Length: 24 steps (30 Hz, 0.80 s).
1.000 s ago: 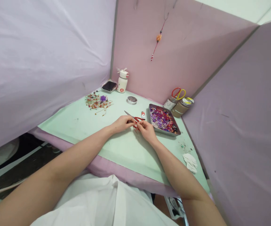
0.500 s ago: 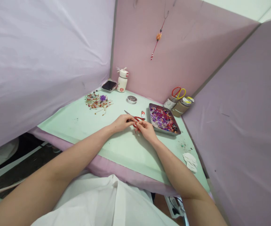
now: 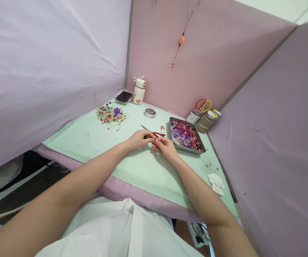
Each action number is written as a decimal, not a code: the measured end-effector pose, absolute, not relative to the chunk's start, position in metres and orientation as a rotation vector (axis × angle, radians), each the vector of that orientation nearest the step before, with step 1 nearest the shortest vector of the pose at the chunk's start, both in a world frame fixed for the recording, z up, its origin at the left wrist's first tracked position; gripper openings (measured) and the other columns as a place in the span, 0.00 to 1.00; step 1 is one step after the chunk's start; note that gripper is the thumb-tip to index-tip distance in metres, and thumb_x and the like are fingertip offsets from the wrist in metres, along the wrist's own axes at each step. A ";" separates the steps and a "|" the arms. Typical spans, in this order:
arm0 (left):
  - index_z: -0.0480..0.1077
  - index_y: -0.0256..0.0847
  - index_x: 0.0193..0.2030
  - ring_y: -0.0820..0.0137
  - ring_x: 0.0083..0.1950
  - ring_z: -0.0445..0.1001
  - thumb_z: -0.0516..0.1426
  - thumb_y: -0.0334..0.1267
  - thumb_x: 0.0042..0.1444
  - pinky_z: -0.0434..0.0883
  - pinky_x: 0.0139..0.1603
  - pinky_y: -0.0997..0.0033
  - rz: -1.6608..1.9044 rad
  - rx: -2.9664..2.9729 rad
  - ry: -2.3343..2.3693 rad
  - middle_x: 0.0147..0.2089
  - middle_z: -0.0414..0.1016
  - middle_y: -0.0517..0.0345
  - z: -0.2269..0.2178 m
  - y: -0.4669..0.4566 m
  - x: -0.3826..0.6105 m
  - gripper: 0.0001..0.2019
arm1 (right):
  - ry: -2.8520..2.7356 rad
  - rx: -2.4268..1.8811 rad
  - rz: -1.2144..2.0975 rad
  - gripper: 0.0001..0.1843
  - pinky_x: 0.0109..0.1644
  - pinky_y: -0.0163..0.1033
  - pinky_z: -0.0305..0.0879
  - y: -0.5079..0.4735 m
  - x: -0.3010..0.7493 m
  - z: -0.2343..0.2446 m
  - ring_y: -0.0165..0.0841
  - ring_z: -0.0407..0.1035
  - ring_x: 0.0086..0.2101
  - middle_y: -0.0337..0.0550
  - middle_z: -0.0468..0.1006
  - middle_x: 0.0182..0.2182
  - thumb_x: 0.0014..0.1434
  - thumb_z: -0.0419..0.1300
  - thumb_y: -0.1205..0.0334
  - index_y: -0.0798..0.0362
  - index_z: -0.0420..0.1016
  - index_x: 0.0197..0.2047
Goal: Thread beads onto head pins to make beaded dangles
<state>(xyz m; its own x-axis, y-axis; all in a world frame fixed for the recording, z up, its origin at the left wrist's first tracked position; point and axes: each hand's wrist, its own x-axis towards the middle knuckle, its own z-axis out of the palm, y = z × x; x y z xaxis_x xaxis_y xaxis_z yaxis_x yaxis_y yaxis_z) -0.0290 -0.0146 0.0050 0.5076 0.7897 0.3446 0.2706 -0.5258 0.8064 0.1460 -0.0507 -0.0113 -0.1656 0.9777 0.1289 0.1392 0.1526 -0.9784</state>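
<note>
My left hand (image 3: 141,139) and my right hand (image 3: 167,147) meet over the middle of the table, fingertips pinched close together. Between them is a thin red beaded cord (image 3: 155,149); its end hangs just below the fingers, and most of it is hidden by them. Right behind the hands are red-handled scissors (image 3: 158,134), blades pointing to the far left, partly covered by my left fingers. A small red and white lighter-like item (image 3: 163,130) lies beyond the scissors. To the right of my right hand stands a metal tray (image 3: 188,150) full of purple, red and dark beads.
Strung beads (image 3: 111,116) lie piled at the left. Behind are a phone (image 3: 124,96), a white bottle (image 3: 139,93) and a round container (image 3: 150,112). Jars (image 3: 206,123) stand at the back right, one holding scissors. A white cloth (image 3: 216,184) lies near the right edge.
Hardly anything differs. Both hands stay pinched together in the same place, with only a slight shift of the fingers and of the view.
</note>
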 end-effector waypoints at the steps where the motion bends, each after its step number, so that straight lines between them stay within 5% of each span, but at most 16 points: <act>1: 0.76 0.36 0.34 0.75 0.28 0.63 0.56 0.39 0.52 0.59 0.31 0.76 0.949 2.033 0.871 0.28 0.73 0.59 0.005 -0.014 -0.029 0.10 | -1.502 -1.126 1.116 0.17 0.30 0.35 0.62 -0.050 0.146 -0.011 0.28 0.64 0.22 0.38 0.75 0.22 0.52 0.61 0.46 0.52 0.71 0.30; 8: 0.74 0.34 0.34 0.77 0.23 0.61 0.57 0.40 0.50 0.58 0.26 0.77 0.920 1.849 0.952 0.22 0.67 0.63 0.007 -0.013 -0.028 0.10 | -1.605 -1.169 0.772 0.13 0.41 0.38 0.65 -0.048 0.147 -0.014 0.32 0.69 0.33 0.40 0.77 0.32 0.53 0.60 0.50 0.52 0.73 0.33; 24: 0.73 0.36 0.33 0.78 0.26 0.63 0.62 0.43 0.46 0.62 0.28 0.77 0.706 1.535 0.699 0.30 0.71 0.60 0.018 -0.021 -0.034 0.12 | -1.648 -1.180 0.561 0.09 0.40 0.37 0.62 -0.052 0.148 -0.010 0.31 0.66 0.32 0.39 0.75 0.31 0.57 0.56 0.55 0.52 0.71 0.33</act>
<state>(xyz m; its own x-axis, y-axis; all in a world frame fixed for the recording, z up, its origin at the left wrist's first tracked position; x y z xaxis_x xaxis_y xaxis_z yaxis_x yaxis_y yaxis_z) -0.0339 -0.0211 0.0180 0.6297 0.7760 0.0369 0.0291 -0.0711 0.9970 0.1484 -0.0525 -0.0097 -0.0329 0.8926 0.4497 0.4324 0.4183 -0.7987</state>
